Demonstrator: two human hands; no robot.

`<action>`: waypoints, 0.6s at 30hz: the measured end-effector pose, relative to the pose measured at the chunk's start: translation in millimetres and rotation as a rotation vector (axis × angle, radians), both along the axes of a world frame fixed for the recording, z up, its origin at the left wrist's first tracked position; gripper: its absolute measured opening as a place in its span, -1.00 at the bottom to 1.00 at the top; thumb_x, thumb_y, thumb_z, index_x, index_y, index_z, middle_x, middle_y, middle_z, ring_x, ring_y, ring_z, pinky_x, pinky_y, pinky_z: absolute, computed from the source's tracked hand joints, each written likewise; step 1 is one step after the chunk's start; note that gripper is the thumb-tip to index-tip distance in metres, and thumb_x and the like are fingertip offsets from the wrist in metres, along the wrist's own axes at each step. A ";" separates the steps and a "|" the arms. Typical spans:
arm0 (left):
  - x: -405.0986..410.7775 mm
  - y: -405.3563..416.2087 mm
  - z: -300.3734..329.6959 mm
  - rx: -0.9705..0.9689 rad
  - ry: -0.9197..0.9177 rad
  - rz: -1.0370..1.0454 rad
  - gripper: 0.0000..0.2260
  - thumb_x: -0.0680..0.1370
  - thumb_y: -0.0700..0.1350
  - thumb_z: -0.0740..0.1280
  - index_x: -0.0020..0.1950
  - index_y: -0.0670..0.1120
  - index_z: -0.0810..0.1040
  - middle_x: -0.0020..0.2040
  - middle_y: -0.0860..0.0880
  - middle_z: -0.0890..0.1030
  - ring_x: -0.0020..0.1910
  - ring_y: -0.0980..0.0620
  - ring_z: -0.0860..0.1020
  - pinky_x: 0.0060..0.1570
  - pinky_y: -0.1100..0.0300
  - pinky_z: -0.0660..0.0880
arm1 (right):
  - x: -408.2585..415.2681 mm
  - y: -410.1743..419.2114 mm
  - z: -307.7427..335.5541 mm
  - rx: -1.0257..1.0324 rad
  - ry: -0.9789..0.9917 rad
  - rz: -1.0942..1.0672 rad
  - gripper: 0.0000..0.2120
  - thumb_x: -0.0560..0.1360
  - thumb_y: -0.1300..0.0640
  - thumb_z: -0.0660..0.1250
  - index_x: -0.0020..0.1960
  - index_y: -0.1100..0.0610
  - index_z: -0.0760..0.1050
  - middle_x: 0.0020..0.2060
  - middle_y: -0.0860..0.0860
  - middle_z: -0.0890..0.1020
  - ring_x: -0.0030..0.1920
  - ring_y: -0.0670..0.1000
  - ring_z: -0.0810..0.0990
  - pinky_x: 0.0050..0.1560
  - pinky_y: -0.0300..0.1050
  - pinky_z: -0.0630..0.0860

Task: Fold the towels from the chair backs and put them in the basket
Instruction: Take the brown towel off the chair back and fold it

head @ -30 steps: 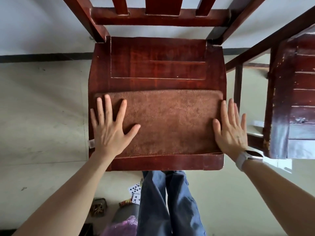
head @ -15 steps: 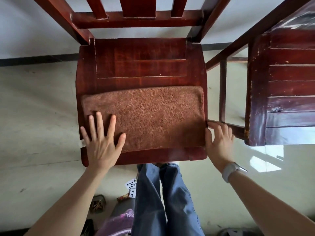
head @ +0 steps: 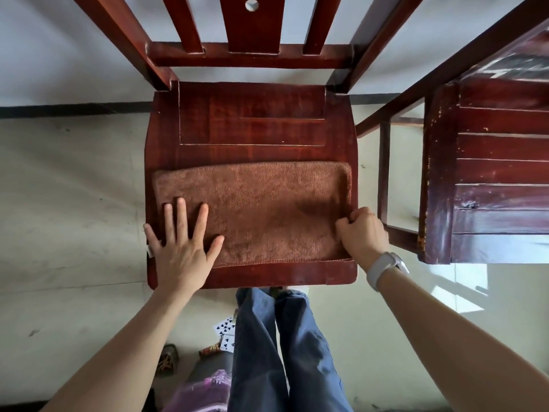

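Curled right hand (head: 363, 233) hides its fingertips and the flat brown terry towel's (head: 261, 212) near-right corner beneath.

You have almost nothing to read here. The only signs are on the playing cards (head: 226, 333) lying on the floor beside your legs: black club pips on their white faces. Any index number on them is too small to make out.

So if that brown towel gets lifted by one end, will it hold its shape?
Probably not: the brown towel is soft terry, already rumpling where the right hand pinches it. It'll likely droop and unfold. Seems light, and may slide on the glossy chair seat.
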State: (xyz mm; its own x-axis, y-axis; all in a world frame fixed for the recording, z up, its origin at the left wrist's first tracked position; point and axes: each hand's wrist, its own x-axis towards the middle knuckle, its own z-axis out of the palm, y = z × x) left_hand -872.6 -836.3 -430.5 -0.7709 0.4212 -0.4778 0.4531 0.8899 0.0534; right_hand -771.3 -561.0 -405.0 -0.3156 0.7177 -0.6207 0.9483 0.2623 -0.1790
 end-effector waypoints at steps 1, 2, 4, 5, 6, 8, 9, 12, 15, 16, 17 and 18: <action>-0.3 0.0 0.8 0.008 0.004 -0.002 -0.39 0.52 0.29 -0.06 0.47 -0.01 0.19 0.48 -0.26 0.15 0.46 -0.29 0.12 0.25 -0.45 0.05 | 0.9 -0.2 3.4 -0.031 0.043 -0.065 -0.91 0.42 0.15 0.24 -0.10 0.14 0.43 -0.16 0.08 0.53 -0.15 0.13 0.46 -0.16 -0.12 0.40; -0.7 0.3 2.1 0.019 0.007 0.003 -0.41 0.52 0.26 0.06 0.47 -0.01 0.19 0.49 -0.25 0.16 0.46 -0.28 0.12 0.25 -0.45 0.05 | 1.8 0.3 7.7 -0.090 0.100 -0.152 -0.85 0.44 0.16 0.24 -0.01 0.17 0.44 -0.14 0.07 0.54 -0.17 0.07 0.46 -0.26 -0.19 0.37; -1.8 1.5 6.9 0.052 0.011 0.043 -0.40 0.48 0.18 0.26 0.45 -0.02 0.23 0.48 -0.24 0.18 0.46 -0.25 0.14 0.28 -0.42 0.04 | 2.0 3.1 19.9 -0.255 0.235 -0.305 -0.71 0.48 0.19 0.25 0.20 0.20 0.44 -0.07 0.07 0.56 -0.12 0.03 0.51 -0.31 -0.30 0.39; -2.0 1.9 10.8 0.083 0.018 0.072 -0.40 0.46 0.14 0.31 0.43 -0.05 0.27 0.47 -0.24 0.22 0.46 -0.23 0.16 0.30 -0.39 0.05 | 0.6 4.4 28.0 -0.352 0.299 -0.354 -0.67 0.50 0.20 0.25 0.25 0.21 0.43 -0.04 0.07 0.58 -0.09 0.03 0.54 -0.24 -0.28 0.47; -0.6 1.9 15.4 0.130 0.029 0.102 -0.43 0.45 0.09 0.35 0.40 -0.08 0.33 0.45 -0.23 0.27 0.45 -0.21 0.20 0.31 -0.36 0.06 | -2.1 4.0 37.5 -0.448 0.354 -0.374 -0.67 0.51 0.20 0.25 0.27 0.22 0.43 -0.01 0.07 0.60 -0.06 0.03 0.57 -0.11 -0.19 0.55; 6.1 -0.1 24.9 0.285 0.052 0.181 -0.56 0.46 -0.04 0.38 0.29 -0.15 0.46 0.39 -0.22 0.37 0.42 -0.18 0.27 0.32 -0.29 0.16 | -10.9 -3.3 56.2 -0.619 0.442 -0.327 -0.71 0.53 0.19 0.26 0.23 0.20 0.46 -0.03 0.02 0.65 -0.05 0.01 0.63 0.01 -0.05 0.59; 10.7 -1.7 29.4 0.384 0.051 0.240 -0.65 0.46 -0.10 0.38 0.22 -0.18 0.52 0.36 -0.20 0.42 0.39 -0.17 0.32 0.32 -0.22 0.26 | -17.6 -10.7 64.4 -0.678 0.485 -0.277 -0.73 0.53 0.20 0.26 0.21 0.18 0.47 -0.11 -0.04 0.66 -0.12 -0.04 0.65 -0.08 -0.10 0.61; 23.8 -8.4 43.6 0.655 -0.071 0.606 -0.81 0.51 -0.18 0.31 0.11 -0.15 0.57 0.19 -0.10 0.56 0.23 -0.09 0.50 0.15 0.17 0.40 | -45.5 -44.1 80.8 -0.708 0.543 -0.085 -0.72 0.50 0.25 0.28 0.20 0.09 0.45 -0.23 -0.06 0.64 -0.22 -0.11 0.66 -0.21 -0.22 0.60; 27.3 -17.2 52.0 0.903 -0.462 1.205 -0.85 0.57 -0.14 0.22 0.07 -0.08 0.55 0.10 -0.08 0.59 0.12 -0.03 0.55 0.15 0.15 0.42 | -77.6 -91.3 82.1 -0.668 0.527 0.120 -0.67 0.49 0.27 0.29 0.25 0.15 0.44 -0.30 -0.09 0.57 -0.24 -0.07 0.59 -0.10 -0.13 0.57; 27.0 -20.8 53.5 0.996 -0.586 1.383 -0.85 0.59 -0.13 0.19 0.05 -0.08 0.54 0.10 -0.10 0.59 0.08 -0.02 0.57 0.13 0.11 0.45 | -87.1 -109.2 79.0 -0.653 0.520 0.180 -0.65 0.48 0.27 0.29 0.26 0.17 0.45 -0.32 -0.12 0.55 -0.27 -0.13 0.55 -0.10 -0.21 0.54; 26.8 -25.1 53.5 1.079 -0.686 1.522 -0.82 0.60 -0.11 0.16 0.05 -0.08 0.54 0.09 -0.11 0.59 0.04 -0.01 0.58 0.10 0.10 0.46 | -95.2 -125.7 75.4 -0.643 0.505 0.237 -0.65 0.47 0.25 0.29 0.26 0.16 0.45 -0.31 -0.13 0.55 -0.28 -0.16 0.54 -0.12 -0.31 0.52; 26.4 -28.8 52.2 1.140 -0.756 1.615 -0.78 0.61 -0.09 0.12 0.08 -0.09 0.53 0.09 -0.12 0.59 0.03 0.00 0.58 0.06 0.10 0.47 | -101.7 -141.6 72.0 -0.650 0.474 0.295 -0.65 0.47 0.23 0.29 0.25 0.15 0.46 -0.29 -0.09 0.57 -0.26 -0.14 0.56 -0.11 -0.32 0.53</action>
State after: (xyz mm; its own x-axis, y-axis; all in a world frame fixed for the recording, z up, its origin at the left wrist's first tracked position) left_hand -846.2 -865.1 -378.3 -0.4896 0.0032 -0.8719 -0.8591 -0.1729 0.4818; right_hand -873.0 -702.6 -332.9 -0.7639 0.1128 -0.6355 0.6441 0.1945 -0.7398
